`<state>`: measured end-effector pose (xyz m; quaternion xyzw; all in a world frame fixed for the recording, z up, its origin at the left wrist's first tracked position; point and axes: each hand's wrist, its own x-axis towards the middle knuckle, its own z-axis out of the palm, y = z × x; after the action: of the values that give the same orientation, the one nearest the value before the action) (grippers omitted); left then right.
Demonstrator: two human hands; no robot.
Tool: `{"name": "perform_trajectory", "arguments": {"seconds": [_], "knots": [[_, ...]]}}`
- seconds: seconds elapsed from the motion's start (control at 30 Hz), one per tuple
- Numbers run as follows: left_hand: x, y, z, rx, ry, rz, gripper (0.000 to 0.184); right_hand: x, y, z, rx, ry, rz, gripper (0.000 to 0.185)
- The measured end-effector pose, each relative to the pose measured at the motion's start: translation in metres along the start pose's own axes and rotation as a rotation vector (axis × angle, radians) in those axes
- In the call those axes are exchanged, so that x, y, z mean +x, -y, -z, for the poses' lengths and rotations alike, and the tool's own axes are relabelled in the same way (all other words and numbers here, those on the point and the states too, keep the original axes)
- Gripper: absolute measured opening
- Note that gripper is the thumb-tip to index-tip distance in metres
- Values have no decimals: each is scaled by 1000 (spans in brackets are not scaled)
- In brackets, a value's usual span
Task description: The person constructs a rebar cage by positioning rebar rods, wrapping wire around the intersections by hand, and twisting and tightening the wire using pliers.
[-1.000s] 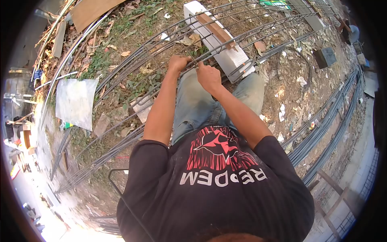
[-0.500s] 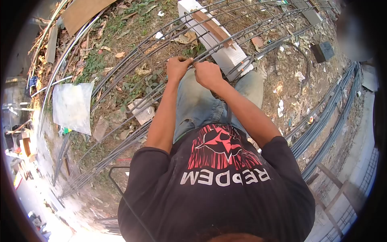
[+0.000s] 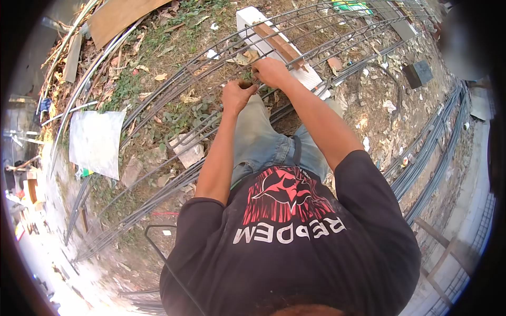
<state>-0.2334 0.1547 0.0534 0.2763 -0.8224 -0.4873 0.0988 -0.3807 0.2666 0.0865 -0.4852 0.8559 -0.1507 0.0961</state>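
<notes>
A long cage of thin steel reinforcing bars (image 3: 182, 71) crosses in front of my knees, with cross ties along its length. My left hand (image 3: 238, 96) is closed in a pinch at the nearest bars, thumb against fingers. Just above and to its right, my right hand (image 3: 271, 72) is closed too, over the bars beside the white block (image 3: 308, 78). Whatever either set of fingers grips is too small or hidden to make out. A brown wooden strip (image 3: 279, 43) lies on top of the block, beneath the bars.
Bundles of steel bars (image 3: 427, 152) lie on the right. A dark block (image 3: 418, 73) sits near them. Left of the cage are a pale sheet (image 3: 97, 142) and a brown board (image 3: 121, 18). A broken light slab (image 3: 188, 149) rests by my left forearm. Leaves and scraps litter the ground.
My right hand has moved forward, away from my body, onto the farther bars. My left hand has shifted slightly back and toward the right. The two hands are no longer side by side.
</notes>
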Motion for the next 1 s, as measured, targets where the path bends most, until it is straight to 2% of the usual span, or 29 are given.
{"name": "perform_trajectory", "arguments": {"seconds": [0.13,0.23,0.37,0.43,0.5,0.7,0.73,0.8,0.87,0.93,1.0], "knots": [[-3,-4,-12,114,-131,35,27,10,1,6,-21,130,-35,17],[-2,-2,-15,151,-145,55,30,-5,10,6,-350,-415,232,19],[-5,-11,-12,187,-162,58,26,-19,12,-38,-169,-251,13,16],[-6,-8,-14,165,-172,16,25,-29,17,-46,-101,-322,-76,17],[-6,-5,-16,117,-169,-30,24,-33,16,-53,-40,-342,-111,22],[-8,-7,-15,109,-187,-44,27,-29,15,-35,-94,-120,-133,33],[-8,-6,-17,95,-193,-57,28,-33,16,-36,-127,-181,-105,28],[-7,-5,-18,118,-196,-81,29,-53,23,-39,24,-561,-8,23],[-4,-6,-17,111,-202,-82,30,-86,35,-50,173,-605,-135,29],[-6,-4,-18,82,-188,-54,31,-109,29,-79,209,-478,-172,42],[-3,2,-18,85,-169,-52,31,-116,26,-88,56,-407,-194,46]]}}
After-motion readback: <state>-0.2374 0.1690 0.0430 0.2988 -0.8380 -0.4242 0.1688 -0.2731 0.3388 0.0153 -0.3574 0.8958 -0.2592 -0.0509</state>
